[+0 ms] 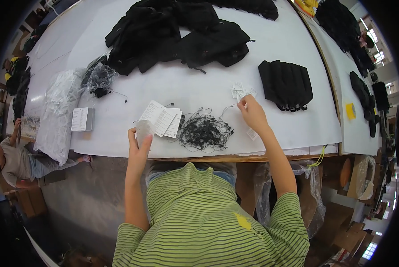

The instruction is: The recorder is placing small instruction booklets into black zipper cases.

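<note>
The black string pile (205, 132) sits between your hands, to the near left of your right hand (255, 115).
Your left hand (139, 144) grips white cards (151, 115), which lean away and to the right. Your right hand is at the small white labels (240, 91); I cannot tell if its fingers hold one.

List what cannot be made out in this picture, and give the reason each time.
All in the head view:
Print on the card in the left hand: blurred.
What the right hand pinches, if anything: too small.
Number of cords: hidden by their own tangle.
Far black cloth: cut off by the upper edge.
</note>
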The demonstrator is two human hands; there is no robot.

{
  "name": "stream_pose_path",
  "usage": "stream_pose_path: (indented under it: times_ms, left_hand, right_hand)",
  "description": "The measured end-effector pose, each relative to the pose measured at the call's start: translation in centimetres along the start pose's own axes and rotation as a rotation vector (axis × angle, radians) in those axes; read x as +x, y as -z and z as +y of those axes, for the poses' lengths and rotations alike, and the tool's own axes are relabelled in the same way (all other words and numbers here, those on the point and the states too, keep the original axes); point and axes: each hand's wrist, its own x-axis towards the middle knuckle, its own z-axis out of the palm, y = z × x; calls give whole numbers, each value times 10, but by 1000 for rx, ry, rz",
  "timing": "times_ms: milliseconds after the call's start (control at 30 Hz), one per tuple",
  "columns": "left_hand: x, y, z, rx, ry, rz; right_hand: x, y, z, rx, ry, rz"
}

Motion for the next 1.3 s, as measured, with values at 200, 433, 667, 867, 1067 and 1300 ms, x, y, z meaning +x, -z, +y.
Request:
stream_pose_path:
  times_ms: [200, 433, 667, 867, 1067, 1300]
  left_hand:
    - [-8, -7, -3, 140, 46, -127]
    - [-14, -26, 0, 74, 34, -138]
    - [-20, -48, 8, -102, -110, -215]
    - [-19, -51, 14, 279, -539, -90]
    - [-30, -56, 19, 300, -580, 36]
    - [-41, -61, 29, 229, -437, -66]
  right_hand:
    - [3, 46, -60, 1353, -227, -11]
    - [-3, 54, -100, 1518, -140, -26]
    - [-23, 60, -132, 1195, -25, -2]
    - [-17, 66, -138, 1137, 128, 92]
    - [-29, 62, -158, 791, 305, 31]
    - [-44, 43, -177, 766, 327, -199]
